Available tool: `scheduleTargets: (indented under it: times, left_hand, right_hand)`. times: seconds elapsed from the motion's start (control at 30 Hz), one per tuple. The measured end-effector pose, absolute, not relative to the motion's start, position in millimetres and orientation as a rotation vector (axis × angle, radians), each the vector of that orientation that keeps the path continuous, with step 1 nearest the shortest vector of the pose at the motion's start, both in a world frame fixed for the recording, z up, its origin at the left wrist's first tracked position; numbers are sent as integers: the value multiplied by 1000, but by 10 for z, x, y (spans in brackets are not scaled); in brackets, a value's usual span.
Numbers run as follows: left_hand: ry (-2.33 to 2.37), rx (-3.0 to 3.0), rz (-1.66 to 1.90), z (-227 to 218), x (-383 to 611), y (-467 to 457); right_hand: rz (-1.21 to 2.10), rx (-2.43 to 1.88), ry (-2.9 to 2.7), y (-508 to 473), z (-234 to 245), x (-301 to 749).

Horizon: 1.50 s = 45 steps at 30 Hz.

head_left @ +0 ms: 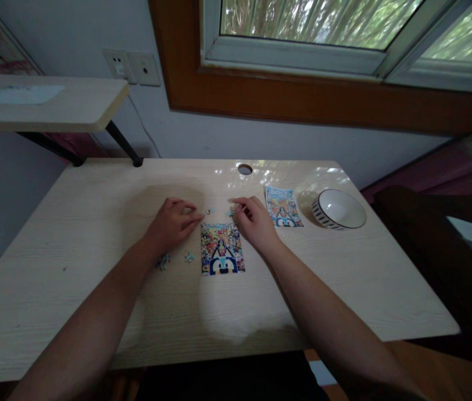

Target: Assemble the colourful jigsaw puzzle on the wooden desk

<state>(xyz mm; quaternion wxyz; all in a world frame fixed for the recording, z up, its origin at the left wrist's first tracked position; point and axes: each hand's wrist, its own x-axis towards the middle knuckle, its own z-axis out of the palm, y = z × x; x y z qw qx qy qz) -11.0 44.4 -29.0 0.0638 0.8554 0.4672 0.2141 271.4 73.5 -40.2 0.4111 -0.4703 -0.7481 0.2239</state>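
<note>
A partly assembled jigsaw puzzle (222,249) with a blue cartoon dog face lies flat on the desk between my hands; its top edge is uneven. My left hand (171,224) rests at its upper left, fingers stretched out, fingertips close to a loose puzzle piece (210,211). Above the puzzle's top right corner, my right hand (256,224) has its index finger extended and the other fingers curled in at another puzzle piece (230,213), which it appears to pinch. One more loose piece (189,257) and a small pile of pieces (163,262) lie left of the puzzle.
A printed reference picture (283,207) lies to the right, beside a white bowl (339,209) with dark stripes. The desk (94,223) has a cable hole (245,169) near its back edge. A raised shelf (48,108) stands over the back left corner.
</note>
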Motion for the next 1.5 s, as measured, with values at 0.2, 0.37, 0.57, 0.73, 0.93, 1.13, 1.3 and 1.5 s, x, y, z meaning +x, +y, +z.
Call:
scheduleTargets:
  times: [0.2, 0.37, 0.57, 0.73, 0.93, 1.13, 1.3, 1.5]
  left_hand:
    - [1399, 2610, 628, -313, -115, 450]
    - [1377, 2595, 632, -324, -118, 457]
    - [1386, 2598, 668, -304, -108, 453]
    - [1389, 2688, 626, -300, -107, 444]
    - [1389, 2710, 600, -310, -87, 428]
    - [1422, 2726, 530, -313, -49, 399]
    - [1436, 2727, 517, -311, -26, 384]
    - [1481, 2722, 535, -337, -26, 377]
  right_hand:
    - [549, -1186, -1892, 719, -376, 2703]
    - [569, -1192, -1895, 713, -351, 2697]
    - [581, -1188, -1898, 713, -352, 2701]
    - [563, -1173, -1907, 727, -381, 2705]
    - [573, -1166, -1919, 724, -396, 2704]
    - [529, -1103, -1973, 729, -414, 2702]
    - [526, -1089, -1993, 735, -420, 2694]
    - [534, -1080, -2015, 729, -414, 2685]
